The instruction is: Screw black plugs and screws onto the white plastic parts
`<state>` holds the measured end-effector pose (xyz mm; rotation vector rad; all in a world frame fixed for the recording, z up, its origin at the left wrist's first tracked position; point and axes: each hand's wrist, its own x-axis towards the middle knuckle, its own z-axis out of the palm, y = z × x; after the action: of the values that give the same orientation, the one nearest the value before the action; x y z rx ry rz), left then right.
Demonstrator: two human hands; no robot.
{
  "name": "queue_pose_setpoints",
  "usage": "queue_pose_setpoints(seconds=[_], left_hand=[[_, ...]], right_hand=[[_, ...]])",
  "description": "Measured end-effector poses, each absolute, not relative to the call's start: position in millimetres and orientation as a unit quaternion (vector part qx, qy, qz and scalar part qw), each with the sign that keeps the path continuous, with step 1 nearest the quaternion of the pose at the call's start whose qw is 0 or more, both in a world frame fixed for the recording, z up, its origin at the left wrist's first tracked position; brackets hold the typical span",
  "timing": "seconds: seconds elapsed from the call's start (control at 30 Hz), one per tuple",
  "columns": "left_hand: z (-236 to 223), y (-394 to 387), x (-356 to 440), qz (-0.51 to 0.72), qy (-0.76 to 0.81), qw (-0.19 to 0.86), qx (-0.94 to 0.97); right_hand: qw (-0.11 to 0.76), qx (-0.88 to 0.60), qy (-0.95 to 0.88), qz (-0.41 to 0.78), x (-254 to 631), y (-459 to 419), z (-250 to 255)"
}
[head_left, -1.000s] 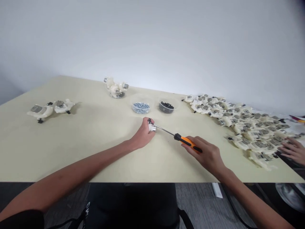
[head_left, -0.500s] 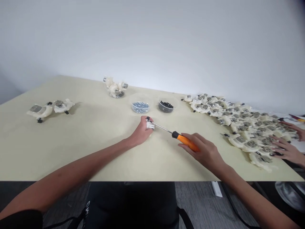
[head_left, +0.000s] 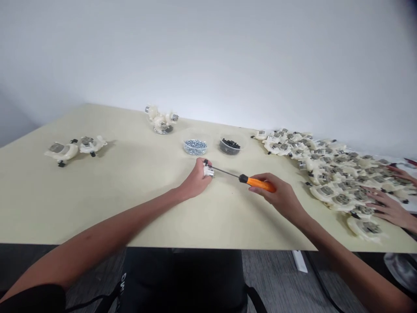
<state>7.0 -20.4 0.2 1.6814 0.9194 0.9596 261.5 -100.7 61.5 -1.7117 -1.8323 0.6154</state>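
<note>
The change to note is in the right hand [head_left: 276,193]: over the last half second it has shifted a little, so the orange-handled screwdriver [head_left: 262,184] now runs more nearly straight across the view than it did. Its fingers are wrapped closely about the handle, with the thumb on the near side. The left hand [head_left: 194,180] has stayed over the middle of the table [head_left: 97,208], fingers clamped on a small white part [head_left: 207,171] that pokes out past the grip and is largely hidden by it. The screwdriver's tip meets the part, or sits just beside it, close to a black piece [head_left: 206,162] at its top; it is too small to tell whether the tip is seated in anything. With the part held steady and only the tool's angle altered, the work looks to be going on at that same spot, the new line perhaps a correction of aim. Beyond the left hand, the tub of silvery bits [head_left: 195,147] and the tub of black bits [head_left: 230,145] stand where they stood. At the right, a co-worker's hand [head_left: 389,208] has reached farther over the crowd of white parts [head_left: 339,172], its fingers spread among them
</note>
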Motion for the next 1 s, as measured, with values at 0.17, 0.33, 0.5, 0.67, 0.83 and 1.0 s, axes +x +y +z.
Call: queue_pose_setpoints(seconds=[0.17, 0.33, 0.5, 0.67, 0.83, 1.0], left_hand=[[-0.2, -23.2, 6.1, 0.406, 0.362, 0.456, 0.704], [4.5, -25.8, -0.1, 0.436, 0.327, 0.386, 0.744], [8.7, -23.2, 0.1, 0.425, 0.332, 0.367, 0.758], [8.2, -23.5, 3.6, 0.379, 0.361, 0.494, 0.694], [16.2, -30.6, 9.8, 0.375, 0.397, 0.579, 0.606], [24.3, -43.2, 11.8, 0.358, 0.396, 0.58, 0.616]], right_hand=[[0.223, -0.583, -0.781, 0.019, 259.3, -114.0, 73.0], [0.263, -0.645, -0.63, 0.344, 248.5, -106.2, 69.8], [0.273, -0.608, -0.49, 0.562, 248.9, -98.1, 62.7], [0.255, -0.64, -0.592, 0.419, 250.8, -108.1, 87.9], [0.263, -0.639, -0.671, 0.268, 252.8, -125.3, 89.2], [0.198, -0.495, -0.845, -0.051, 264.0, -134.1, 74.3]])
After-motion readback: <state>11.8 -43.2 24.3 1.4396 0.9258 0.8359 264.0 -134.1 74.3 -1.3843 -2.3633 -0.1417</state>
